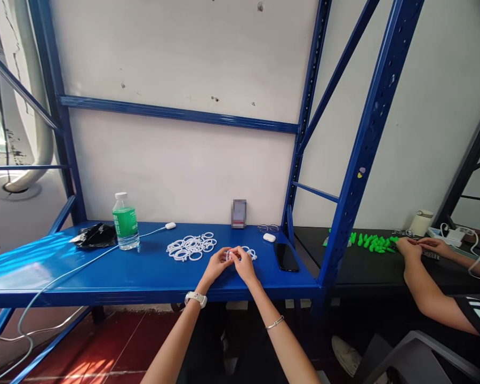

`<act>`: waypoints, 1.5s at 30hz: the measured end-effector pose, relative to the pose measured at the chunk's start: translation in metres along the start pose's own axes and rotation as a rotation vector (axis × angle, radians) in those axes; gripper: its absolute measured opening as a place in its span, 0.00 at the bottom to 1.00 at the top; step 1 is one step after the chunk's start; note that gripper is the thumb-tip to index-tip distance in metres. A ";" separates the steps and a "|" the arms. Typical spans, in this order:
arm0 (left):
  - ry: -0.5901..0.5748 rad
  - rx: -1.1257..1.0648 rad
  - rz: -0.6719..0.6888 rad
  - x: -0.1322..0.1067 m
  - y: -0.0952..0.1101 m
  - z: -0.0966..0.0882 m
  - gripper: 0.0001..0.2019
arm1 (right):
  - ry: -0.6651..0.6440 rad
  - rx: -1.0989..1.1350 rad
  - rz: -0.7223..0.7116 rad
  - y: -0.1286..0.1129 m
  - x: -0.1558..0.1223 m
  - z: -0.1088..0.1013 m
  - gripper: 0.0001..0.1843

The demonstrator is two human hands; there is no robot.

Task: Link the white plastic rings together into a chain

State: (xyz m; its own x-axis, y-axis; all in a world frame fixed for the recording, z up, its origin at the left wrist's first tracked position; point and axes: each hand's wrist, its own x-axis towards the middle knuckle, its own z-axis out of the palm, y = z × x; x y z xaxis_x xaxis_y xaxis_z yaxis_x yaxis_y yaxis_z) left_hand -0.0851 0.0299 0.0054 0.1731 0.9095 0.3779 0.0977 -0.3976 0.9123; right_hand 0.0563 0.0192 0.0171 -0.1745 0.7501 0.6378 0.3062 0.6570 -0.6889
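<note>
White rings (191, 246) on blue table (152, 274), pale wall (184, 170) behind

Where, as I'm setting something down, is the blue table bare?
Bare in front of the bottle, between the cable and white rings; also left of the black bag. Crowded around the left hand, right hand and black phone.
</note>
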 end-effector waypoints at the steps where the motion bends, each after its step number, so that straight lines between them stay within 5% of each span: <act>1: -0.002 0.005 -0.003 0.000 0.001 0.000 0.29 | 0.003 -0.005 -0.001 -0.001 0.000 0.000 0.11; 13: -0.054 0.206 0.025 -0.008 0.019 0.004 0.28 | -0.042 0.202 0.116 0.007 -0.010 -0.026 0.16; 45: -0.057 0.260 0.032 -0.012 0.025 0.005 0.25 | -0.131 0.189 0.173 0.011 -0.012 -0.025 0.14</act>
State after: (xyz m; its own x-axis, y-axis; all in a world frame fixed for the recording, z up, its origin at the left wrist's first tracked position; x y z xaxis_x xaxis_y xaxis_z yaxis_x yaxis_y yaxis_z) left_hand -0.0797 0.0087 0.0229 0.2339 0.8907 0.3897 0.3384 -0.4503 0.8262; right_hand 0.0853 0.0155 0.0106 -0.2578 0.8477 0.4636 0.1644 0.5113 -0.8435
